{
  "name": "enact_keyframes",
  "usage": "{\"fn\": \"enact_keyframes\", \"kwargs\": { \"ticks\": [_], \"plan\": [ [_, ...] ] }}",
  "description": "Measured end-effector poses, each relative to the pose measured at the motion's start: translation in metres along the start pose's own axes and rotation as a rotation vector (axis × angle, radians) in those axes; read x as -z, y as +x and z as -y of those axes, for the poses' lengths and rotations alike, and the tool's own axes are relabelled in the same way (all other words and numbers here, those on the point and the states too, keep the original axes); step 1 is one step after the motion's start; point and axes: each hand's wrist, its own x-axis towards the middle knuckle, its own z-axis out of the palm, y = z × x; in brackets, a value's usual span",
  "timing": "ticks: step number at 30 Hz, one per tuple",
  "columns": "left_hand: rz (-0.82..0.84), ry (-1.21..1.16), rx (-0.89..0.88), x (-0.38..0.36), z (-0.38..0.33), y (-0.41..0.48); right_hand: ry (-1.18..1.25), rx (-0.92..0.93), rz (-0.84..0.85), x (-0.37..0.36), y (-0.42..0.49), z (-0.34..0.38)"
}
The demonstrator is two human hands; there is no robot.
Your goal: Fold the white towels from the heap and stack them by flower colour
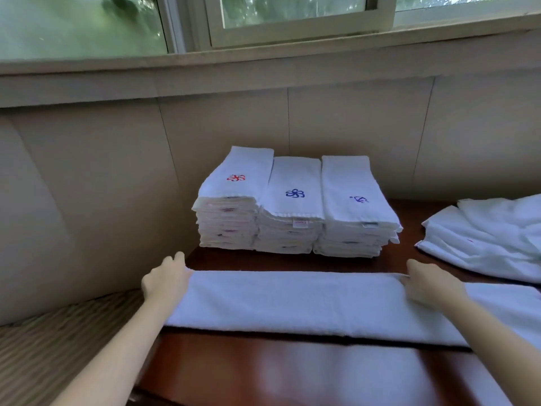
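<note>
A white towel (307,303) is laid out in a long folded band across the near part of a dark red-brown wooden table (292,373). Its left end is gripped by the left hand (165,281), whose fingers are curled over the far corner. Its far edge is pinched further along by the right hand (430,284), though whether the thumb is tucked under the cloth cannot be told.

Behind the towel, three stacks of folded towels are set side by side, touching, against the wall: a red-flower stack (231,206) on the left, a blue-flower stack (292,212) in the middle and a purple-flower stack (355,209) on the right. The red one stands a little taller than the others. Small labels are seen at the front folds.

At the right edge, the heap of unfolded towels (491,238) is spread on the table, well apart from the stacks.

The table is backed by a beige panelled wall (234,118) under a wide sill and a sliding window (292,22), through which blurred greenery is seen. A beige cushioned seat (38,332) with a ribbed cover is placed to the left of the table.
</note>
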Motion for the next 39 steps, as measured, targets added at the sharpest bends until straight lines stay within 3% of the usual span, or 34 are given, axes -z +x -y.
{"fn": "enact_keyframes", "kwargs": {
  "ticks": [4,8,11,13,16,18,20,25,31,34,37,39],
  "plan": [
    [-0.063,0.223,-0.123,0.009,-0.047,-0.021,-0.033,-0.035,-0.153,-0.008,-0.018,0.003],
    [0.282,-0.183,-0.253,0.002,-0.142,-0.065,-0.183,-0.069,-0.194,-0.011,-0.051,0.001],
    [0.368,-0.175,-0.3,-0.007,-0.18,-0.094,-0.21,-0.127,-0.129,0.0,-0.074,-0.027],
    [0.352,-0.145,-0.324,-0.01,-0.181,-0.1,-0.233,-0.107,-0.041,0.012,-0.09,-0.055],
    [0.363,-0.138,-0.426,-0.015,-0.175,-0.099,-0.071,-0.075,0.182,0.041,-0.112,-0.1],
    [0.38,-0.13,-0.494,-0.016,-0.173,-0.1,0.079,-0.141,0.393,0.06,-0.124,-0.129],
    [0.388,-0.12,-0.523,-0.015,-0.172,-0.102,0.088,-0.241,0.484,0.07,-0.137,-0.154],
    [0.389,-0.121,-0.525,-0.008,-0.175,-0.107,0.102,-0.427,0.327,0.059,-0.15,-0.179],
    [0.447,-0.112,-0.533,-0.001,-0.172,-0.114,0.103,-0.618,0.056,0.04,-0.156,-0.153],
    [0.498,-0.055,-0.543,0.009,-0.176,-0.12,-0.144,-0.468,-0.137,0.023,-0.159,-0.126],
    [0.489,-0.082,-0.645,0.026,-0.198,-0.133,-0.042,-0.271,-0.212,-0.001,-0.161,-0.099],
    [0.501,-0.144,-0.719,0.035,-0.218,-0.153,-0.012,-0.24,-0.263,-0.01,-0.163,-0.09]
  ]
}}
